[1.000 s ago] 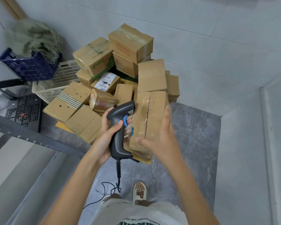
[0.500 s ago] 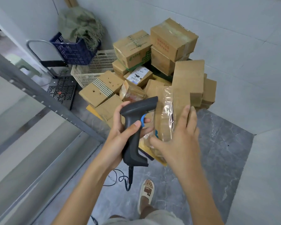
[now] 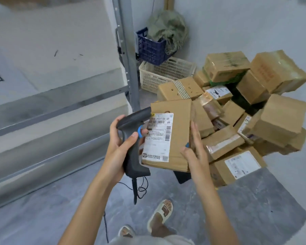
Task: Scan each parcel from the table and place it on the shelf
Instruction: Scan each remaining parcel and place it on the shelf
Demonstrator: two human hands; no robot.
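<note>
Brown cardboard fills the right of the view: a heap of boxes piled loosely against the wall. One parcel is lifted clear of that heap and held upright in front of the person, its white label facing the camera.

The right hand holds the parcel by its right edge, thumb on the front face and straight fingers along the side. The left hand grips the handle of the black scanner, fingers wrapped round it, with the blue trigger just by the fingertips. The scanner's head sits just beside the label's top left corner, close against it, and its cord hangs down toward the floor.

By my reading the step in hand is the scan itself, and the scanner looks too close and too far to one side for an easy read. It would go better with the scanner drawn back a little and its nose turned squarely at the barcode near the label's top, the parcel kept still and tilted so the label catches no glare. A firmer hold with the right hand would help, since the box is pinched only along one edge.

The grey metal shelf stands near on the left, ready to take the parcel once it is scanned.
</note>
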